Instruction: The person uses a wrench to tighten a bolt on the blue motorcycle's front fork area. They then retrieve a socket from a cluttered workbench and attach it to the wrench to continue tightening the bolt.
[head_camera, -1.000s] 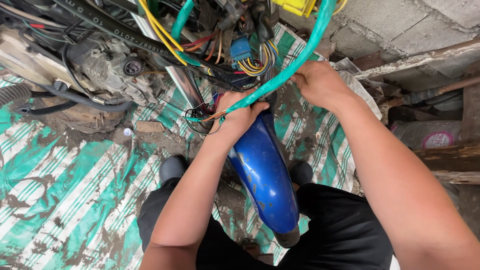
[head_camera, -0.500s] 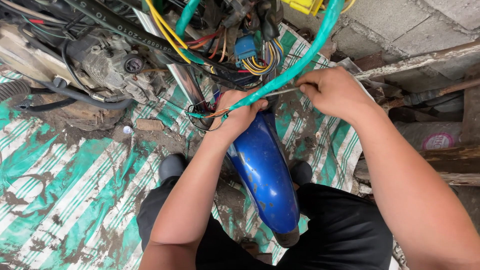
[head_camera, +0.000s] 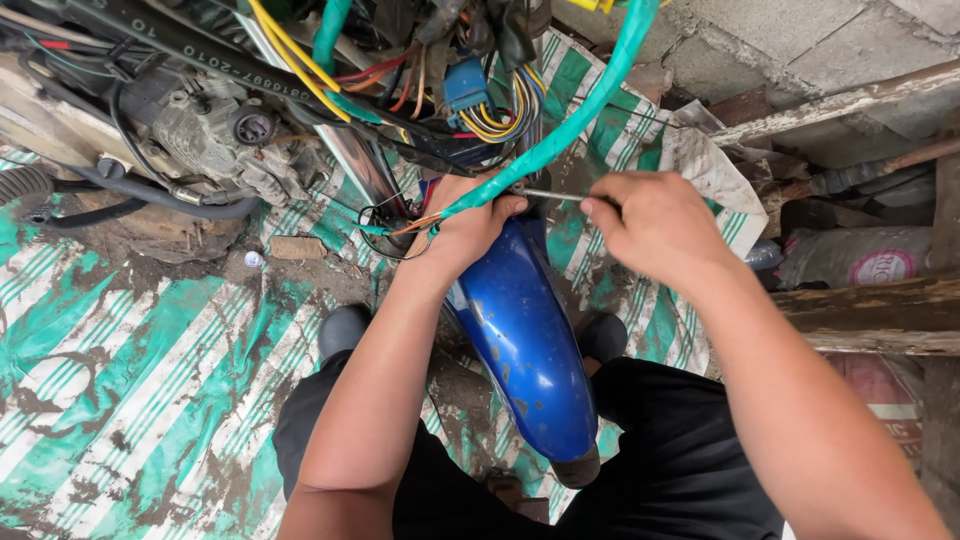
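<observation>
Head view: the left hand (head_camera: 468, 232) is closed around the green-taped wire bundle (head_camera: 560, 135) near its bare-wire end, above the blue fender (head_camera: 525, 345). A thin metal tool (head_camera: 552, 194) is pinched in the right hand (head_camera: 655, 225), its tip at the bundle. Loose wiring (head_camera: 500, 110) remains exposed; work is judged unfinished.

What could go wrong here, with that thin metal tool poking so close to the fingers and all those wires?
The right hand aims a thin metal tool at the left hand, which pinches the green-wrapped cable; a slip might jab a finger. The tip could also nick the wrap or the bare wire ends beside the thumb. The loose yellow and coloured wires hang just above, so a tug might snag them.
</observation>
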